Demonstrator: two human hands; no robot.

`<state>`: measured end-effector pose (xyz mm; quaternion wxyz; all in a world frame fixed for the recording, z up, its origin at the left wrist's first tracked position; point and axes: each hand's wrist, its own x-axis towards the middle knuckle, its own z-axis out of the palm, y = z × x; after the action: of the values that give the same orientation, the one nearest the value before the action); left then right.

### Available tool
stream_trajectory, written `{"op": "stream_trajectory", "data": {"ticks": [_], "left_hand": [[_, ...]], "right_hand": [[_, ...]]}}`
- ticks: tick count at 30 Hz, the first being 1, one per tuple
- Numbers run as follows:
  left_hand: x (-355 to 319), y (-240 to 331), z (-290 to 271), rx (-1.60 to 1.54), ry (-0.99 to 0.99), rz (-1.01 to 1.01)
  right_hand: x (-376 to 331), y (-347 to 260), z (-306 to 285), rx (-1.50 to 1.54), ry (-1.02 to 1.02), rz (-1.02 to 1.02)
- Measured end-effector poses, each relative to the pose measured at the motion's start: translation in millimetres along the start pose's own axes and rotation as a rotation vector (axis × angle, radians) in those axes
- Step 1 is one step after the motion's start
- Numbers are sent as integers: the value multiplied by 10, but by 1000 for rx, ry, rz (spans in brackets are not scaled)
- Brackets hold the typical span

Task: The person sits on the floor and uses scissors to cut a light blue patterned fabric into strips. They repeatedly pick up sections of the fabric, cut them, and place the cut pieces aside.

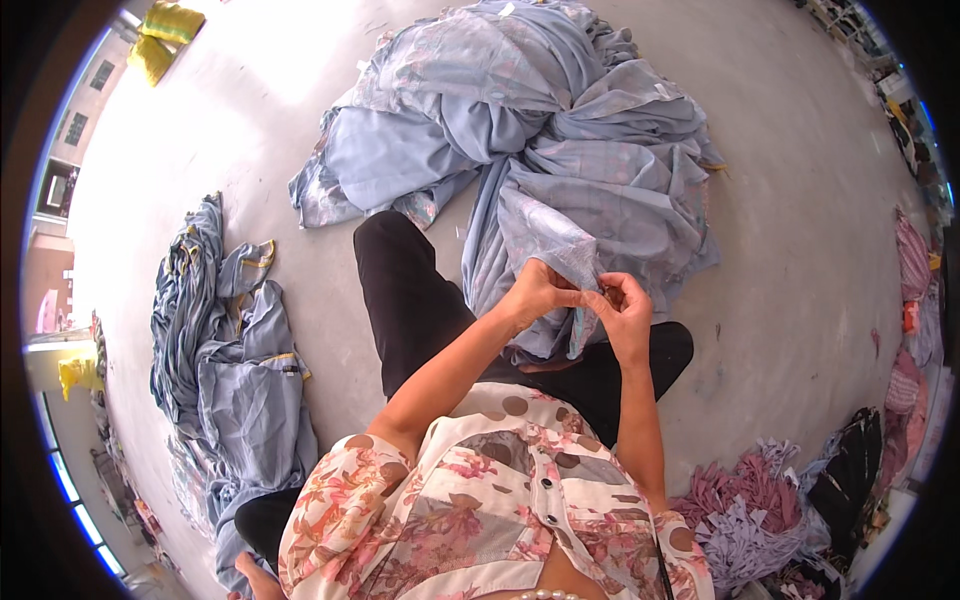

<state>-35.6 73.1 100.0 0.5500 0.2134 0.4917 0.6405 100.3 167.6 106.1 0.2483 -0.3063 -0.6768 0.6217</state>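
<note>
I sit on a concrete floor with my legs in black trousers (410, 290) stretched forward. My left hand (537, 292) and my right hand (622, 308) meet over my lap, both pinching the edge of a pale blue-grey floral fabric (575, 262). That fabric runs up into a big crumpled heap of the same cloth (540, 120) in front of me. Whether a small tool is in my right fingers cannot be made out.
A second pile of blue-grey cloth pieces (235, 350) lies on the floor to my left. Pink and lilac fabric scraps (745, 500) sit at my right, with more cloth (912, 260) along the right rim. A yellow bundle (165, 35) lies far back left.
</note>
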Motion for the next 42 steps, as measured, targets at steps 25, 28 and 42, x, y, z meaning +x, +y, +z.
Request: {"op": "stream_trajectory", "data": {"ticks": [25,28,42], "left_hand": [[-75,-116,-40,-311,116,-26],[-103,-72,1,-245,99,-23],[-69,-93,-7,-180,91,-15]], "right_hand": [[-118,-11,-90,-461,93,-284],[-101,-24,-57,-496,85,-338],[-82,-67,-48,-583,104,-393]]}}
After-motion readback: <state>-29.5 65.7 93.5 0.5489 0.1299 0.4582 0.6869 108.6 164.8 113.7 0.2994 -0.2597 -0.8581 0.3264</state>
